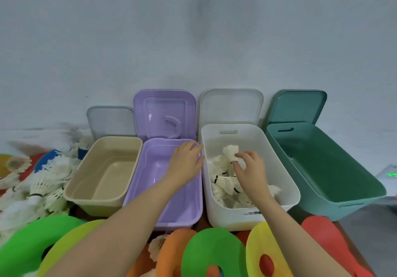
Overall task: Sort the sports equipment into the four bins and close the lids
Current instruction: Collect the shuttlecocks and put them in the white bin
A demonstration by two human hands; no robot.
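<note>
Four open bins stand in a row: beige [75,187], purple [194,210], white [287,182] and green [277,145]. Their lids lean upright against the wall behind them. Several white shuttlecocks lie inside the white bin. My right hand [250,167] hovers over that bin and pinches one white shuttlecock [229,151] by its cork end, feathers pointing up. My left hand [185,158] reaches over the purple bin, fingers relaxed, fingertips near the white bin's left rim. It holds nothing. The beige, purple and green bins show nothing inside.
A heap of white shuttlecocks [40,182] lies to the left of the beige bin, over red and blue discs. Green [206,253], yellow [257,246], orange and red [322,233] flat cone discs lie along the near edge in front of the bins. A wall stands close behind the lids.
</note>
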